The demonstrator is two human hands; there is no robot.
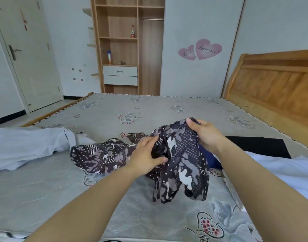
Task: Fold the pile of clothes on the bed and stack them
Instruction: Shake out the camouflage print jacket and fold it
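My right hand [204, 135] pinches the top edge of a dark patterned garment [181, 165], fingers [190, 122] curled over it. My left hand [147, 155] grips its bunched middle. It hangs crumpled below my fingers, trailing left onto the bed [149, 109].

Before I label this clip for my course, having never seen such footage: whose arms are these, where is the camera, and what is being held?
There is no machine here: a person wears a camera on their head, looking forward and down, so the arms are their own. The right hand pinches the top of a dark patterned garment, lifting it; the left hand grips it lower down. Part of it lies on the bed. A white garment lies to the left, and black fabric to the right.
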